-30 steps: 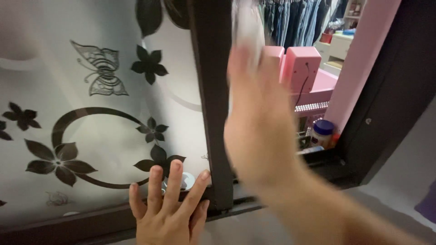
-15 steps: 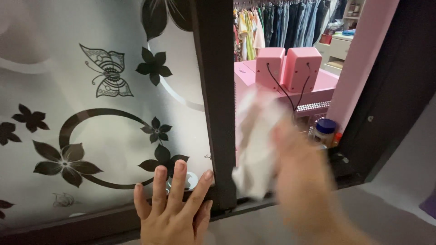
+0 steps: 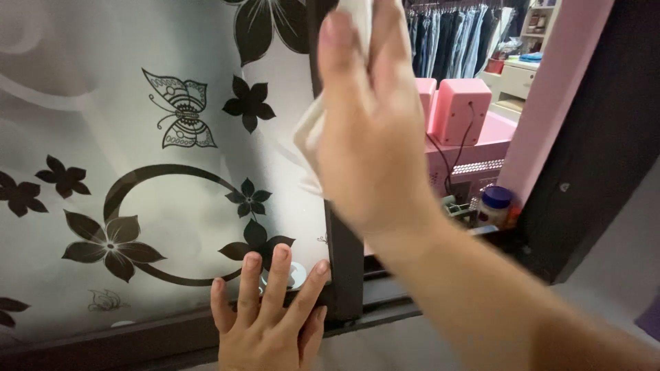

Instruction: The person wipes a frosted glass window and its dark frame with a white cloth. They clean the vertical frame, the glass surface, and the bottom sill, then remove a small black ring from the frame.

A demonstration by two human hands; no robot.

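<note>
White cloth (image 3: pixel 311 134), bunched and soft, is pressed against the dark vertical window frame (image 3: pixel 344 254) by the right hand (image 3: pixel 375 130); its fingers (image 3: pixel 340 62) lie flat and close together over the cloth, which shows at the hand's left edge and above the fingertips. The left hand (image 3: pixel 268 323) rests low on the frosted glass pane (image 3: pixel 82 137), fingers spread wide and pointing up, the palm over the dark bottom rail (image 3: pixel 137 336), holding nothing. Its fingertips lie beside a small round white knob (image 3: pixel 297 273) on the glass. The pane carries black flowers (image 3: pixel 110 244), a curved ring line and a butterfly (image 3: pixel 180 110). Through the opening right of the frame stand pink box-shaped speakers (image 3: pixel 462 106) on a pink surface (image 3: pixel 505 127), a blue-lidded jar (image 3: pixel 493 205), and hanging clothes (image 3: pixel 454 31) further back.
</note>
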